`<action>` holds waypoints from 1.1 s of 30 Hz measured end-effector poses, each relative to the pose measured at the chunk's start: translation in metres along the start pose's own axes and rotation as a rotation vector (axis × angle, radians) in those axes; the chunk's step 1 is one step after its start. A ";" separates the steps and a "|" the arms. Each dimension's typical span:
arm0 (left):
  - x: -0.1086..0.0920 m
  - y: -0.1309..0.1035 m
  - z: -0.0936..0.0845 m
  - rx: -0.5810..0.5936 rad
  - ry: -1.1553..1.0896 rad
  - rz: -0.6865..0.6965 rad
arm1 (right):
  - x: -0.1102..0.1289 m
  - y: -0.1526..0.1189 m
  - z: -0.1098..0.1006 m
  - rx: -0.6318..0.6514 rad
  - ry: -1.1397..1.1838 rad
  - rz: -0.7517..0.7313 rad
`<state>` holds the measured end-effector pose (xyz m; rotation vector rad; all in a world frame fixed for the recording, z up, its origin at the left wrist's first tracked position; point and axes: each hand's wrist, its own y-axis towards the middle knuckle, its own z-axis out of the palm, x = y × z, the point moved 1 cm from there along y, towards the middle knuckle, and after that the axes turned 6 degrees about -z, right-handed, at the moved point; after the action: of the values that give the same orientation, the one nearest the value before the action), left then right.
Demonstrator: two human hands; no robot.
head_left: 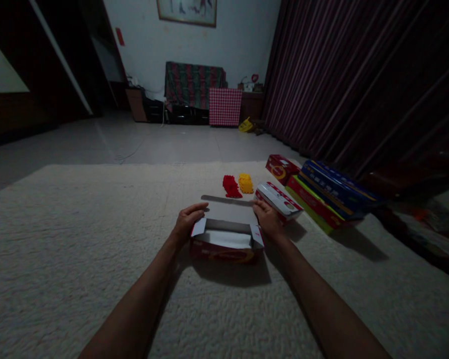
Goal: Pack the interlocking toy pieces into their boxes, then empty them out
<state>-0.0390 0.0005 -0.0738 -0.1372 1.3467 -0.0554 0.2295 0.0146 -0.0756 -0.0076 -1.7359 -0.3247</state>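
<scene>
An open red box (pixel 224 253) lies on the pale textured mat in front of me, its lid raised at the back and its small side flaps spread. Something white (pixel 228 239) shows inside it. My left hand (pixel 189 219) grips the lid's left edge and the box's left side, fingers closed round the cardboard. On the other side, my right hand (pixel 267 218) holds the lid's right edge the same way. Beyond the lid lie a red bumpy piece (pixel 231 186) and a yellow one (pixel 246 183), close together.
Right of the box are a white and red box (pixel 279 200), a smaller red box (pixel 282 168) and a stack with blue boxes (pixel 329 187). The mat (pixel 97 224) spreads to the left. A low cabinet (pixel 155 110) stands at the far wall, with a curtain (pixel 322 75) at right.
</scene>
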 end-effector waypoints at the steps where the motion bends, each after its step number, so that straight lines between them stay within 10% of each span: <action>1: -0.001 0.002 0.002 -0.024 -0.018 0.006 | 0.002 0.005 0.001 0.008 -0.001 -0.006; 11: 0.000 0.016 -0.016 0.025 -0.072 -0.065 | 0.000 0.008 0.010 0.022 -0.282 -0.470; 33: -0.007 0.046 -0.017 0.032 0.220 0.016 | 0.004 0.012 0.008 0.165 -0.273 -0.152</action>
<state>-0.0587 0.0460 -0.0765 -0.0953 1.5660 -0.0803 0.2238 0.0275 -0.0708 0.2091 -2.0354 -0.3015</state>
